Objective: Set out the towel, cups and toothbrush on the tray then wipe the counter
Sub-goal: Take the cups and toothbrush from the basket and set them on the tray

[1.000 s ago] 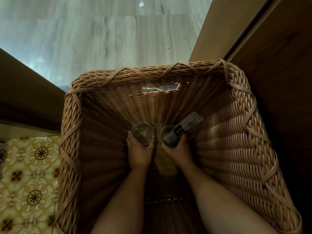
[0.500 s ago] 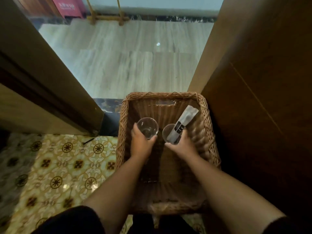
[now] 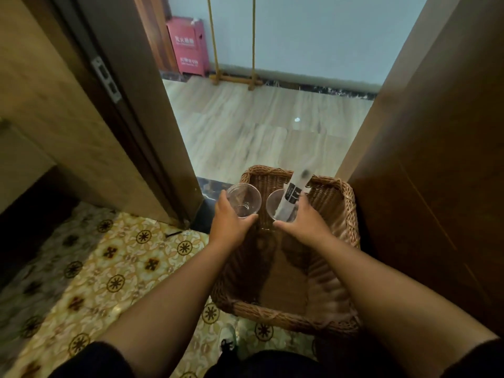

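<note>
- Since half a second ago: both hands lifted, cups now up at the far rim of the basket rather than down inside it; view pulled back, more doorway and corridor showing.
- Left hand (image 3: 228, 224): fingers and thumb curled round the left cup (image 3: 243, 200), clear, upright, nothing visible inside.
- Right hand (image 3: 305, 223): gripping the right cup (image 3: 278, 206), also clear, thumb along its near side.
- Standing in the right cup: a long packet (image 3: 295, 192), pale wrapper with a dark label, leaning away and to the right, top end blurred, poking past the basket's far rim. Presumably the toothbrush; contents not readable.
- Cups side by side, close but apart.
- Wicker basket (image 3: 345, 214) on the floor below the hands, tucked against the wooden panel (image 3: 436, 165) on the right. Interior dark; only a flat brown base visible.
- Towel, tray, counter: not in view.
- Left: wooden door frame (image 3: 128, 126) with a metal strike plate (image 3: 107, 79).
- Patterned yellow floor tiles (image 3: 90, 271) under the left forearm; pale wood-look floor (image 3: 245, 132) past the threshold.
- Far wall: red box (image 3: 188, 46) with white lettering, unreadable; beside it a thin-legged wooden stand (image 3: 234, 77).
- Dark sleeves at both upper arms at the bottom edge.
</note>
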`<state>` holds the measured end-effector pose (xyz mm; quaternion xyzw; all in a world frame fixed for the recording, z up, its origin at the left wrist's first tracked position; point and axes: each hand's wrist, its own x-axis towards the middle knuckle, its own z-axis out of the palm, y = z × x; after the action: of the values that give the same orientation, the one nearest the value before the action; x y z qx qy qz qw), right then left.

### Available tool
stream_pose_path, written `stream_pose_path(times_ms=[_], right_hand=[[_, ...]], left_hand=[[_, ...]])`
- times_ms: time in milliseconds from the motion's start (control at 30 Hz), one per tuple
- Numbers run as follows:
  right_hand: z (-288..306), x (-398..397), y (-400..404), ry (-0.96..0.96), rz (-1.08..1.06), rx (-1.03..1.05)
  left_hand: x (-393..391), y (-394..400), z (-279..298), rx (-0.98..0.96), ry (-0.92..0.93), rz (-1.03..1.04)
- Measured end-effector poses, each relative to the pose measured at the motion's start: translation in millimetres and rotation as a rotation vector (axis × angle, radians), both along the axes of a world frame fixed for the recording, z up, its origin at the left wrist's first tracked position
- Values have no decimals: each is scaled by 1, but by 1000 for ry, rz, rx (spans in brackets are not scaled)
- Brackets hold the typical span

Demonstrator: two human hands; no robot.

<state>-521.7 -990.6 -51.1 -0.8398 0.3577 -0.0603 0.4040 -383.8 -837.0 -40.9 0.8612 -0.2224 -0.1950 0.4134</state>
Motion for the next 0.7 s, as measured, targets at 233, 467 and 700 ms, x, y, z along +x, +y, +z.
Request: stream_pose_path(times_ms=[233,467,700], right_hand=[[33,67,31,-91,222,-37],[37,164,114,-106,466,-42],[31,282,210,-93,653,5]], left_hand=[[41,59,19,-98,18,229],[84,166,15,-103,2,474],[160,266,4,-86,-10,624]])
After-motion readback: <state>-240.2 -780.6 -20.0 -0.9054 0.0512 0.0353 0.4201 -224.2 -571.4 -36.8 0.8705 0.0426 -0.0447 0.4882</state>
